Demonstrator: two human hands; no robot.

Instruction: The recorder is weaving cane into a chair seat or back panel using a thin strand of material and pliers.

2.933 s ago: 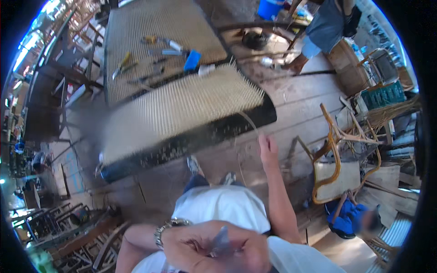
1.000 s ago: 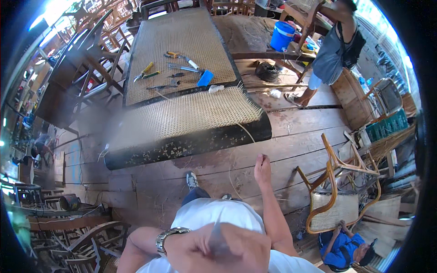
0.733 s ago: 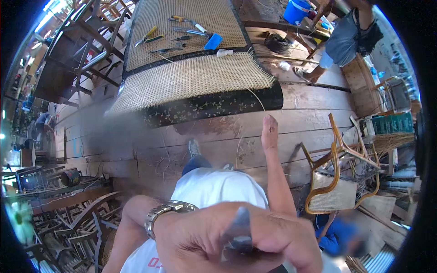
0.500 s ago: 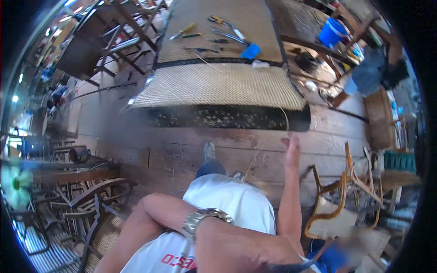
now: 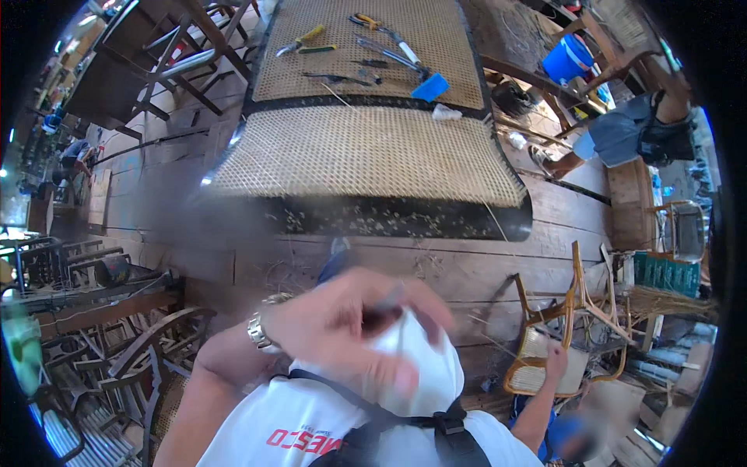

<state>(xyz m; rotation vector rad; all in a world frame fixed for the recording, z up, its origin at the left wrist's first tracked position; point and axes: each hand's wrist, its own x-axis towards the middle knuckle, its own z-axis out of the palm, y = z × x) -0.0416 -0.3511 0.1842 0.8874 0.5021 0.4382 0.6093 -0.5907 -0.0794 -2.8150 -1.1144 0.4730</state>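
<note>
On the wearer's side of the cane panel (image 5: pixel 366 156), closest to view, the left hand (image 5: pixel 362 323) is hovering before the white shirt (image 5: pixel 257 424), a metal watch (image 5: pixel 258 331) circling its wrist. Its grip is curving, leaving a gap between thumb and fingers; a blurred grey sliver is showing there — I cannot tell whether the hand is holding it.

The right hand (image 5: pixel 556 358) is hanging out to the right of the panel, nearer than its front edge, over the seat of a tipped wooden chair (image 5: pixel 577 300). A thin strip is running toward it, but whether its grip is holding anything I cannot tell.

The panel itself is stretching away from the wearer. A pale strand (image 5: pixel 496 221) is crossing its dark front border near the right corner. Farther along the panel, a white scrap (image 5: pixel 447 113), a blue block (image 5: pixel 429 87), dark tools and yellow-handled pliers (image 5: pixel 364 21) are lying about.

Right of the panel's far part, a person in grey clothes (image 5: pixel 622 128) is standing near a blue bucket (image 5: pixel 568 58) — dark furniture (image 5: pixel 109 74) is sitting to its left.
</note>
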